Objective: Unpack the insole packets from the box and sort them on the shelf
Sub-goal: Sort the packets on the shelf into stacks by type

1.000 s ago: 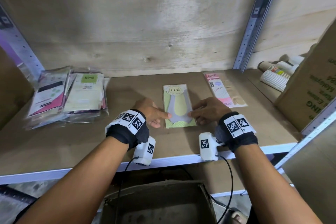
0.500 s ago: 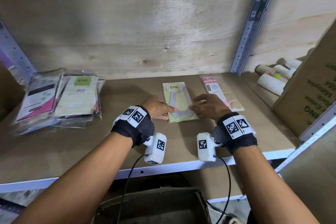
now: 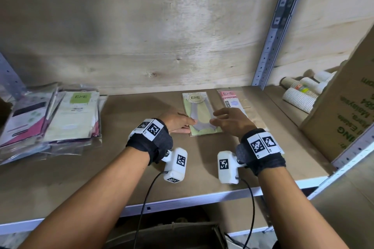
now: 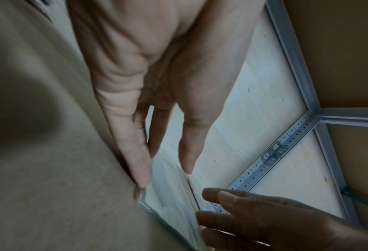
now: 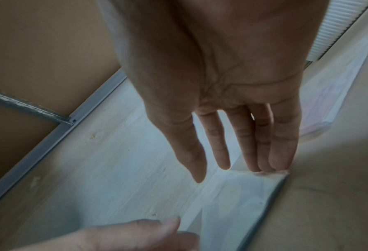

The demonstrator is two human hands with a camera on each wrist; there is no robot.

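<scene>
Both hands lie flat at the green packet (image 3: pixel 199 113), neither one grasping it. The left hand (image 3: pixel 176 122) has straight fingers, its fingertips (image 4: pixel 143 176) touching the packet's left edge where it meets the shelf board. The right hand (image 3: pixel 232 122) is released too, fingers extended and spread; from the right wrist view its fingertips (image 5: pixel 280 163) touch the packet's near corner, while the thumb hangs clear. It looks like a last nudge to square the packet in its place, not a pick-up.

The green packet lies flat in the middle of the shelf (image 3: pixel 121 157), lengthwise toward the back wall. Just beside it on the right lies a pink packet (image 3: pixel 232 100), apparently a pile of its own. Well apart on the left sits a loose stack of packets (image 3: pixel 56 113) in clear sleeves, green and magenta cards mixed, which I'd judge is still unsorted.

Below the shelf edge the open box (image 3: pixel 172 234) shows only its rim; I cannot tell whether packets remain inside. By my reckoning the sorting has barely begun: two sorts started, the big stack left.
</scene>
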